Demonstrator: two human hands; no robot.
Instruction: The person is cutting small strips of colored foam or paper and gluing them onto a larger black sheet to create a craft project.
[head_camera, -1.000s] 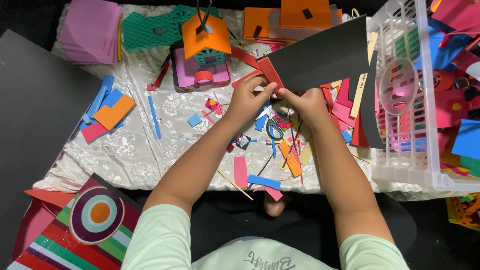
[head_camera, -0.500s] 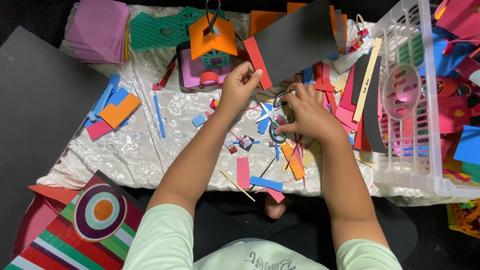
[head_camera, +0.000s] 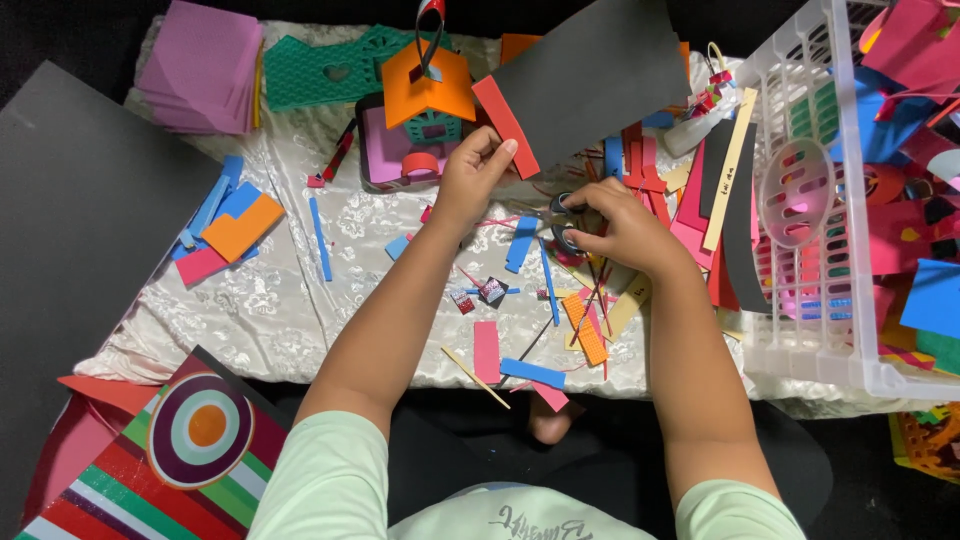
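Left hand (head_camera: 475, 175) pinches a red strip (head_camera: 505, 125) edging the black sheet (head_camera: 600, 75) — lifted above the cloth (head_camera: 270, 300). Right hand (head_camera: 620, 228) grips scissors (head_camera: 563, 222), scraps crowding close — white basket (head_camera: 800, 200) just beside.

Black card sheet (head_camera: 598, 70) with red strip (head_camera: 505, 125). Model house (head_camera: 415, 125): orange roof, pink wall, green window. White floral-patterned cloth (head_camera: 270, 300). Purple paper stack (head_camera: 200, 65). White basket (head_camera: 800, 250). Striped box (head_camera: 150, 470), concentric rings, possibly maroon-edged.

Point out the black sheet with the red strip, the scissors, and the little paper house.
black sheet (head_camera: 600, 75), head view, middle of sheet
scissors (head_camera: 566, 235), head view, dark handle loop
paper house (head_camera: 425, 95), head view, orange roof
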